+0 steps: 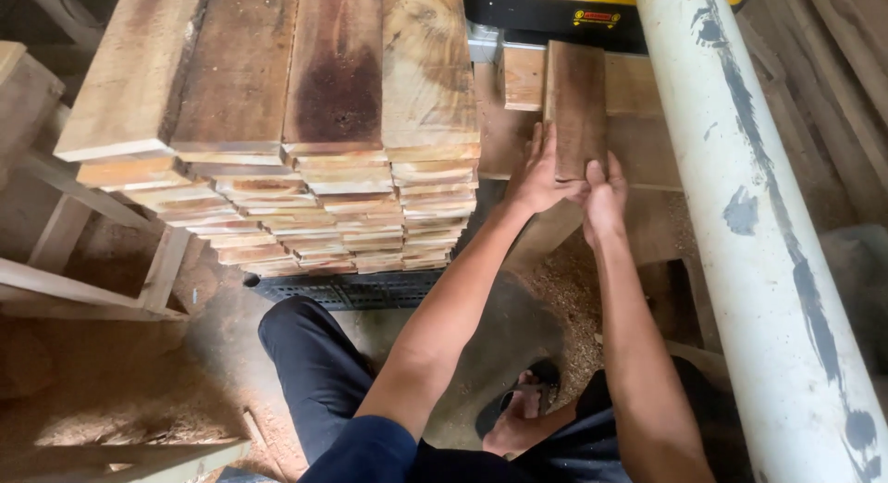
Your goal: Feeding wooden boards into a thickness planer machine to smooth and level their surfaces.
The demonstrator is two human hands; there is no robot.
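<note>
Stack of sawn boards (305,141): many layers deep, standing left of the hands, its near ends ragged and stepped; top layer of four wide planks. It rests on a dark ribbed base (351,289) at floor level.
White pipe (749,215): thick, paint-marked, running diagonally down the right side, close beside the right forearm.
Yellow-and-black machine (564,11): at the top edge, behind the machine's wooden feed table (647,141).
Short dark board (575,108): lying lengthwise on the feed table, its far end towards the machine, lighter boards on either side.
Left hand (539,173): fingers spread flat, pressed against the board's left edge and near end.
Right hand (603,198): fingers curled against the board's near end, thumb up on its face.
Both forearms extended forward, nearly parallel.
Sawdust-covered floor (120,400); sandalled foot (523,414) below.
</note>
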